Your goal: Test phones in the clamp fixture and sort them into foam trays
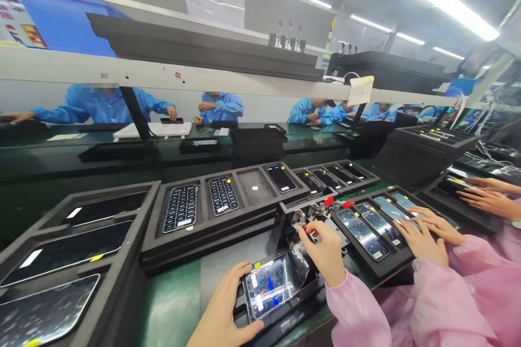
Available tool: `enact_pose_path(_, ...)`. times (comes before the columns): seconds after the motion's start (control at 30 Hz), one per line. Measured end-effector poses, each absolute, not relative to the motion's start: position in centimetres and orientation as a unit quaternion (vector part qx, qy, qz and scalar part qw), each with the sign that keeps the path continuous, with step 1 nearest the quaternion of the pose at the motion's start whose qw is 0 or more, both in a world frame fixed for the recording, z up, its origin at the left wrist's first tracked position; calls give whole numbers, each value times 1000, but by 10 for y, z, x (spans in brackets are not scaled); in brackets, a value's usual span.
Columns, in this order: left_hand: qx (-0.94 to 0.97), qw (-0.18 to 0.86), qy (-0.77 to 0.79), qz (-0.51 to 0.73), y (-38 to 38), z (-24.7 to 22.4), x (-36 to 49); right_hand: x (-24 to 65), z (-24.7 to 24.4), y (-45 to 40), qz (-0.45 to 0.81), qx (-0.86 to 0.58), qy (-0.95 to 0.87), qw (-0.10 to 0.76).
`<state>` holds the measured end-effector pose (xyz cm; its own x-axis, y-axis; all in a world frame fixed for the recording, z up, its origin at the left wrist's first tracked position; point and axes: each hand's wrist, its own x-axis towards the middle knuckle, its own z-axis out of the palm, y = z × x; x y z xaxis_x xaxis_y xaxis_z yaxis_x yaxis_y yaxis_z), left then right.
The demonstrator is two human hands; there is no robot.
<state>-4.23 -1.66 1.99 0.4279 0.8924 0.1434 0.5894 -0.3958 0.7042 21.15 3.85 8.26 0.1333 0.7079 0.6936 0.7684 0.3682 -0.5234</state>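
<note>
A smartphone [274, 284] with a lit screen and a yellow tab lies in a black test fixture [291, 317] in front of me. My left hand [226, 306] grips the phone's left end, thumb at the near edge and fingers at the far edge. Over the far side of the fixture, my right hand [325, 249] is closed around a small lever of a metal toggle clamp [299, 218]; a bit of red shows between the fingers. Two more red clamp handles [329, 201] stick up just beyond. Part of the phone's right end is hidden.
Black foam trays [150, 244] with smartphones stand left, ahead and right. Beside me a co-worker's hands [423, 238] in pink sleeves touch phones in the right tray; further hands [490, 198] work beyond. A shelf [228, 78] crosses above the bench. People in blue sit opposite.
</note>
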Motion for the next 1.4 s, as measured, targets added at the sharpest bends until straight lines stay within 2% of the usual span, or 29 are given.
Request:
enact_pose_path(0.5,806,283,451,258,-19,17,-42,212,80,36,-7,-596,-670,443)
enact_pose_path(1.3,813,267,450,254,-16,12,-43,212,76,38,9,-581,-679,450)
enact_pose_path(1.4,814,265,453,250,-17,11,-43,212,84,35,-17,-586,-654,478)
